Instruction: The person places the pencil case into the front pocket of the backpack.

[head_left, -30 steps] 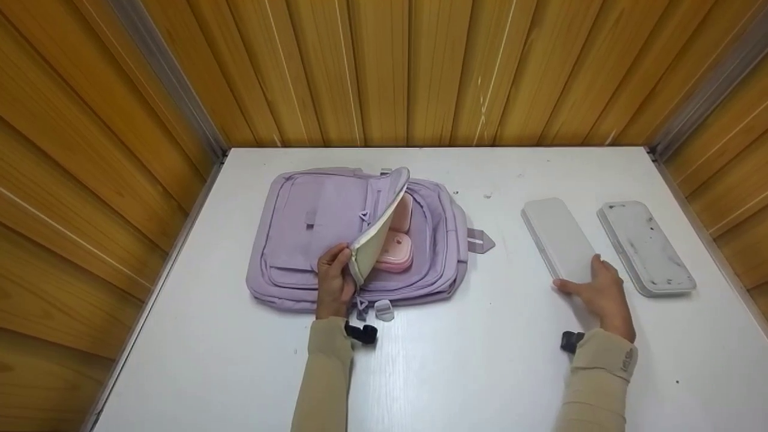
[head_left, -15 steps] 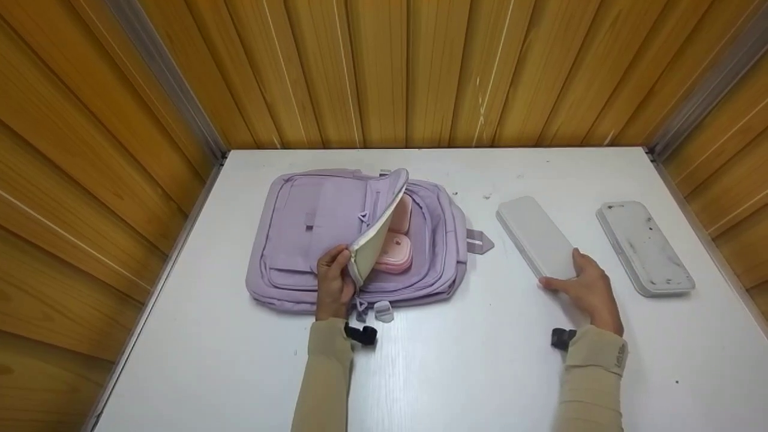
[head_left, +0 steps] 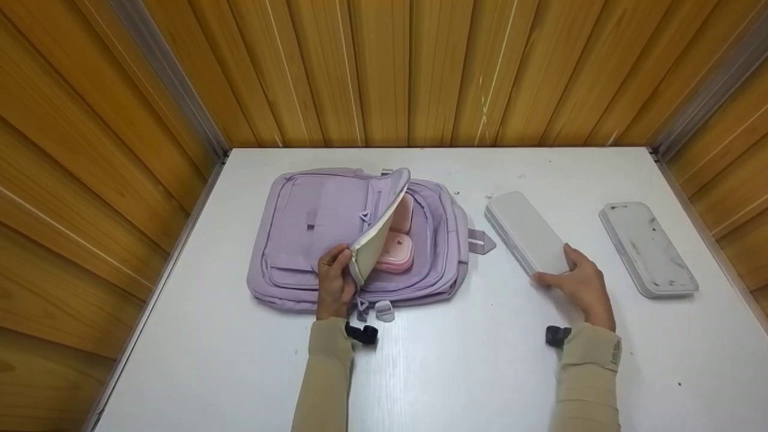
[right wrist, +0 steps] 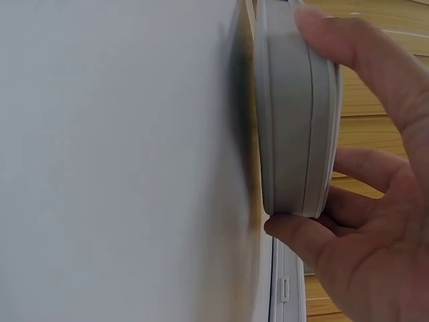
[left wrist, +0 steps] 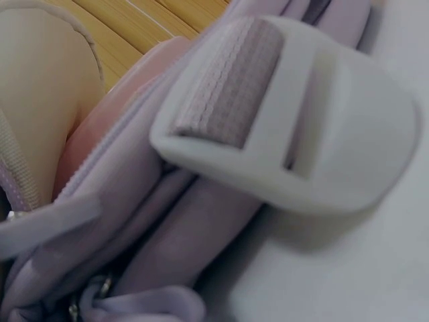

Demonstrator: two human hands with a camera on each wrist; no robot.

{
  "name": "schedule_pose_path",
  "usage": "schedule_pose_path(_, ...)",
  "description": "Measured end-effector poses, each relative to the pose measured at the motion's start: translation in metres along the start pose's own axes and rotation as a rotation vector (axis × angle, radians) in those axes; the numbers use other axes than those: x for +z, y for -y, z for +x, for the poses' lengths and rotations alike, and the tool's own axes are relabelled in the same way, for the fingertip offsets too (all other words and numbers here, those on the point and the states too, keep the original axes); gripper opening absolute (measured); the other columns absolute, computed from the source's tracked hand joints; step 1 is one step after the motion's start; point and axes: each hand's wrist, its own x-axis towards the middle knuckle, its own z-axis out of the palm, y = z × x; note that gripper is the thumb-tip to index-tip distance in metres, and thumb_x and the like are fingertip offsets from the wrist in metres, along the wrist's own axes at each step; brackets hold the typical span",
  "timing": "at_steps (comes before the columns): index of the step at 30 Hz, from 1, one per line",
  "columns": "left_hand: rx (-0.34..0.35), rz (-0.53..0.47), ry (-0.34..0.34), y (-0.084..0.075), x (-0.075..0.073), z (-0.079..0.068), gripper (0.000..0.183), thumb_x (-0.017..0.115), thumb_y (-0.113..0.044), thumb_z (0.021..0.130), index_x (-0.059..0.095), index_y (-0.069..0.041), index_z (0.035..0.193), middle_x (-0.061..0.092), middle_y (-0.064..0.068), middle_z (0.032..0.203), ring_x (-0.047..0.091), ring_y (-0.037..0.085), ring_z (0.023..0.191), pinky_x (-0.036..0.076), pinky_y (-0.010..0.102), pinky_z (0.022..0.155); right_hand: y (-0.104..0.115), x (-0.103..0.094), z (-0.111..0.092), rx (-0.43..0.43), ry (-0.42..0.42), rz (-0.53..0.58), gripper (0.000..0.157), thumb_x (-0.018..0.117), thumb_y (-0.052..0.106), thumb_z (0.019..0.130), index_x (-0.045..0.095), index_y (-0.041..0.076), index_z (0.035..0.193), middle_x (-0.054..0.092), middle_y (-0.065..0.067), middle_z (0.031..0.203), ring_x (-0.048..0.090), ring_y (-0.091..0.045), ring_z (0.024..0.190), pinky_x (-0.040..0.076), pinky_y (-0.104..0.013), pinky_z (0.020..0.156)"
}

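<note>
A lilac backpack [head_left: 294, 222] lies on its back on the white table [head_left: 444, 372], its front pocket unzipped. My left hand [head_left: 334, 282] pinches the edge of the pocket's flap [head_left: 371, 255] and holds it raised. Inside the pocket sit a pink lidded box [head_left: 396, 252] and another pink item [head_left: 403, 216], partly covered by the flap. My right hand [head_left: 579, 285] grips the near end of a pale grey pencil case [head_left: 528, 231]. In the right wrist view, thumb and fingers span the case [right wrist: 288, 121], which is raised off the table. The left wrist view does not show the left hand.
A second pale case [head_left: 648, 249] with dark smudges lies at the right. A strap buckle [left wrist: 362, 127] hangs at the backpack's near side, and a grey strap tab [head_left: 482, 241] juts toward the held case. Wood-patterned walls [head_left: 384, 72] enclose the table's back and sides.
My right hand has carried the pencil case leftward, away from the second case and closer to the backpack. The left hand and flap have stayed in place.
</note>
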Motion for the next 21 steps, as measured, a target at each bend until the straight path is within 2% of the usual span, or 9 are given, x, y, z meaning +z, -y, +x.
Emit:
schedule_pose_path(4,0.007,-0.020,0.028,0.000,0.000,0.000,0.011,0.077,-0.006,0.078,0.077,-0.015,0.084,0.072,-0.007,0.080,0.065,0.004,0.073,0.053,0.016,0.069,0.003,0.001,0.001,-0.022,0.004,0.025,0.116,0.082,0.044,0.073,0.009,0.001,0.152,0.008,-0.027,0.157,0.011,-0.050,0.143,0.018,-0.061,0.115)
schedule_pose_path(11,-0.001,-0.027,0.004,0.000,0.000,0.001,0.010,0.081,-0.011,0.073,0.077,-0.015,0.082,0.072,-0.006,0.078,0.066,0.005,0.071,0.053,0.016,0.067,0.010,-0.002,0.003,-0.051,0.013,0.001,0.115,0.081,0.046,0.073,0.010,0.002,0.152,0.010,-0.027,0.157,0.012,-0.050,0.143,0.020,-0.061,0.114)
schedule_pose_path(21,0.005,-0.037,0.009,0.000,0.001,0.001,0.010,0.080,-0.009,0.075,0.077,-0.014,0.082,0.072,-0.005,0.079,0.065,0.005,0.072,0.052,0.017,0.068,0.026,-0.009,0.008,-0.120,0.045,-0.021,0.112,0.082,0.044,0.072,0.015,0.005,0.153,0.011,-0.025,0.158,0.013,-0.050,0.143,0.022,-0.063,0.112)
